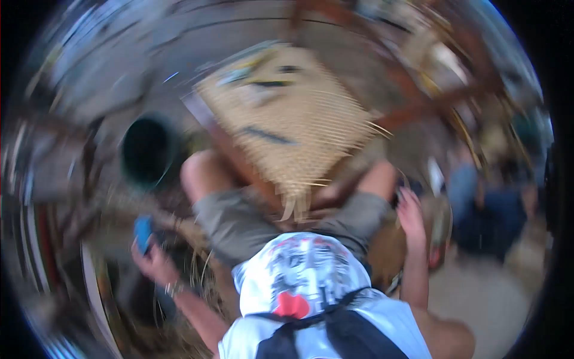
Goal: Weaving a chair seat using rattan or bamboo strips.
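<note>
My left hand (156, 263), out at the left beside the stool-height clutter, is closed around a small blue oblong object (143, 234); blur hides its kind. My right hand (410, 212) hangs beside my right knee, its fingers loosely stretched and holding nothing I can see. In front of my knees lies a woven strip mat (317, 128), tan, with loose strip ends sticking out along its right and near edges. On it rest a dark flat bar-like tool (269, 136), a short black item (272, 84) and a pale blue item (235, 76).
A dark green bucket (146, 154) stands left of my knee. Reddish-brown wooden beams (418, 113) cross at the right, with loose strips beyond. Another person's blue-clad legs (487, 218) show at the far right. Dry strips (200, 269) litter the floor by my left arm.
</note>
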